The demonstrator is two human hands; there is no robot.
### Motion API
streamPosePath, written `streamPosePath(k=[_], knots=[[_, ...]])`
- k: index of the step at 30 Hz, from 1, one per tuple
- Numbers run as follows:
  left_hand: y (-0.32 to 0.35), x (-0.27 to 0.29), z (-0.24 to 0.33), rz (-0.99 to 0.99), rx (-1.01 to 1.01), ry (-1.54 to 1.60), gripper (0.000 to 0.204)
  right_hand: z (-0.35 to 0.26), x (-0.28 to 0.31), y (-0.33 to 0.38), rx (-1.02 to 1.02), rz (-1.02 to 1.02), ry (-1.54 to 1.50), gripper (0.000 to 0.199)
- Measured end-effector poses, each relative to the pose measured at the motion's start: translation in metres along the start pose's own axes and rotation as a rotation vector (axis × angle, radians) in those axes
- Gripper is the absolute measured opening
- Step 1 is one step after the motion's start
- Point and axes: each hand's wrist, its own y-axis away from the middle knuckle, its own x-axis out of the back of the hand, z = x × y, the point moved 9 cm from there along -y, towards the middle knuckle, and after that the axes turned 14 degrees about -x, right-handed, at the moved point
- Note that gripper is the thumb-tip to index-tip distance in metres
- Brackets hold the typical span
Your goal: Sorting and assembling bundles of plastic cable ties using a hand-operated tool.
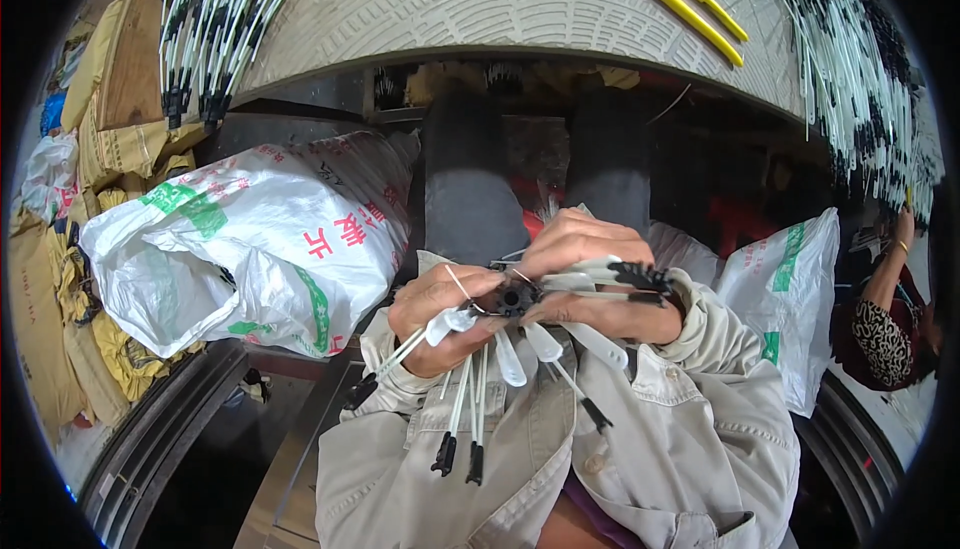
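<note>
Both my hands are closed around a black round hub with a hole in its middle, held above my lap. Thin white rods with black tips spread out from it, some hanging down and others pointing right. Between them sit several translucent white paddle-shaped plastic pieces. My left hand pinches the hub's left side, thumb on top. From the right, my right hand grips it, with rods lying across its fingers. A thin white loop, perhaps a tie, shows near the left fingertips; its exact form is unclear.
Pliers with yellow handles lie on the textured table ahead. Bundles of black-tipped white rods overhang its left edge, with a larger pile at right. White plastic bags flank my legs. Another person's arm shows far right.
</note>
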Motion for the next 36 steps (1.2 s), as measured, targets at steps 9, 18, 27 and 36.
streamPosePath(k=[9, 18, 27, 36], knots=[[0.000, -0.017, -0.033, -0.156, 0.418, 0.804, 0.037, 0.000, 0.000, 0.004, 0.070, -0.056, 0.038, 0.029], [-0.020, -0.027, -0.043, -0.515, 0.415, 1.319, 0.062, -0.013, -0.009, 0.006, 0.158, -0.053, 0.100, 0.029], [-0.024, -0.048, -0.045, -0.818, 0.379, 1.132, 0.016, -0.015, -0.012, 0.008, 0.178, -0.079, 0.099, 0.029], [-0.040, -0.038, -0.017, -0.725, 0.181, 0.825, 0.019, -0.017, -0.013, 0.005, 0.160, -0.112, 0.085, 0.028]])
